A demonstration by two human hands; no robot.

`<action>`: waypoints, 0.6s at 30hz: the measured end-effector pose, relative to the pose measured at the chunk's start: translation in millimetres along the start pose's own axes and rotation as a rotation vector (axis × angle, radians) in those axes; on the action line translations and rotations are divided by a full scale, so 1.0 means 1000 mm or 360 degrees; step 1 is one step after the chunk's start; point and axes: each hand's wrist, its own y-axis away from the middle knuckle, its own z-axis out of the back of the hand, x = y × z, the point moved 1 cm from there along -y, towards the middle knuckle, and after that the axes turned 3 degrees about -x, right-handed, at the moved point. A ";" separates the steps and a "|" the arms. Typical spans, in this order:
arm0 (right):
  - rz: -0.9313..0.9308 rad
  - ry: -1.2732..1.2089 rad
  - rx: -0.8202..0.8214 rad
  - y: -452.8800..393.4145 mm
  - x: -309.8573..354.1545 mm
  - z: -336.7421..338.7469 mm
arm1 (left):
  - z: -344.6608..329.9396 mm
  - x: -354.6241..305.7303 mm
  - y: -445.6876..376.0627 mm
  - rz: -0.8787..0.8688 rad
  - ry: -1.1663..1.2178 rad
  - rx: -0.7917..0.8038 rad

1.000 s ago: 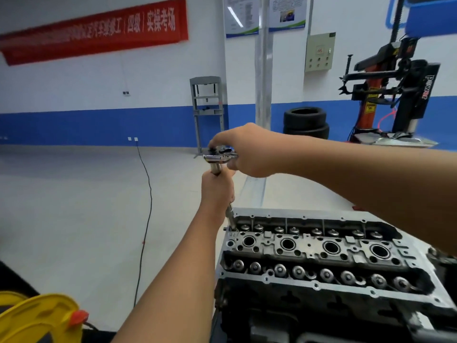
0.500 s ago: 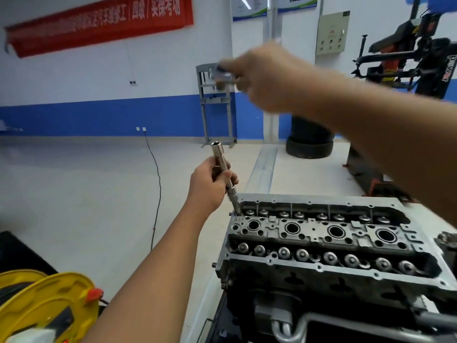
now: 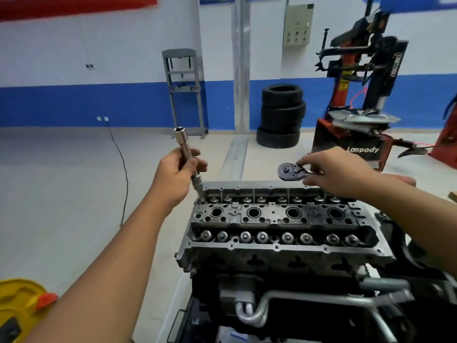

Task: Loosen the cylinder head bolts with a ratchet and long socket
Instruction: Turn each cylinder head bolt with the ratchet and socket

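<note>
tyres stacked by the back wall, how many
3, in one stack of tyres on the floor by the blue-banded wall, right of the grey pillar: top, middle, bottom. Others could be hidden behind the tyre changer.

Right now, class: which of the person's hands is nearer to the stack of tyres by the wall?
Right. The right hand, gripping the ratchet, sits just below and right of the stack of tyres in the picture; the left hand, holding the long socket, is farther off to its left.

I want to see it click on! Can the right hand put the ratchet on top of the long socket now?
Probably yes. The long socket's open top sticks up above the left hand, nothing covers it, and the right hand holds the ratchet nearby.
</note>
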 end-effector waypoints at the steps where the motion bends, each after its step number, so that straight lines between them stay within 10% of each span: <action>1: 0.0037 -0.0001 -0.0023 0.001 -0.004 -0.006 | 0.002 0.000 -0.001 0.0025 -0.0006 0.0065; 10: 0.0156 -0.0245 -0.0035 -0.007 -0.008 -0.035 | -0.007 0.009 0.000 -0.0048 0.0036 -0.0395; 18: 0.0439 -0.1790 -0.0393 -0.083 0.152 -0.019 | -0.031 0.027 0.007 -0.0024 0.0304 -0.0637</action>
